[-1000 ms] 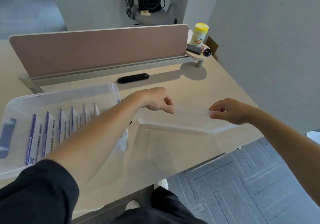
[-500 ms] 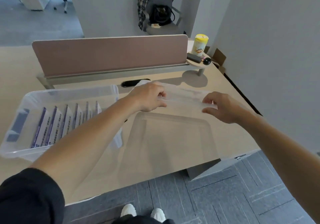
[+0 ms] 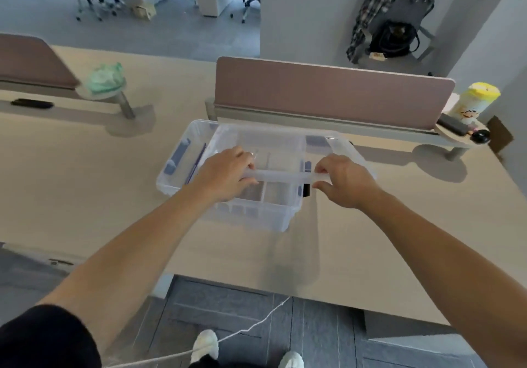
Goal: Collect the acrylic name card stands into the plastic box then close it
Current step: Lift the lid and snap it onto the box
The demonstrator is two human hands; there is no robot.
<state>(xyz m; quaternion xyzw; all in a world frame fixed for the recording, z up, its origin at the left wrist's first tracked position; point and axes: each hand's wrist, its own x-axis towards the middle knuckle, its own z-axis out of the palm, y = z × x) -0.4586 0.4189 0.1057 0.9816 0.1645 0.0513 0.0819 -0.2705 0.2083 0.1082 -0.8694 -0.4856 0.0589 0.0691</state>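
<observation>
Left hand (image 3: 228,173): fingers curled over the near edge of the lid (image 3: 271,139), thumb beneath, gripping it
Right hand (image 3: 342,182): pinches the same edge further right, fingers on top and thumb under
Lid: held over the plastic box (image 3: 256,216) but offset to the right, so its right end overhangs the box's right wall; whether its far edge touches the rim I cannot tell
Plastic box: open, on the desk (image 3: 85,196) in the middle
Name card stands (image 3: 196,163): inside the box, towards its left; only a purple edge reads clearly
Risk, offset: lowered as it is, the lid would likely land askew and not seat
Risk, stands: one standing above the rim could prop the lid up
Risk, latch (image 3: 178,153): the blue clip on the left end may get trapped under the lid
Risk, sliding: uneven pressure could shove the light box across the smooth desk
</observation>
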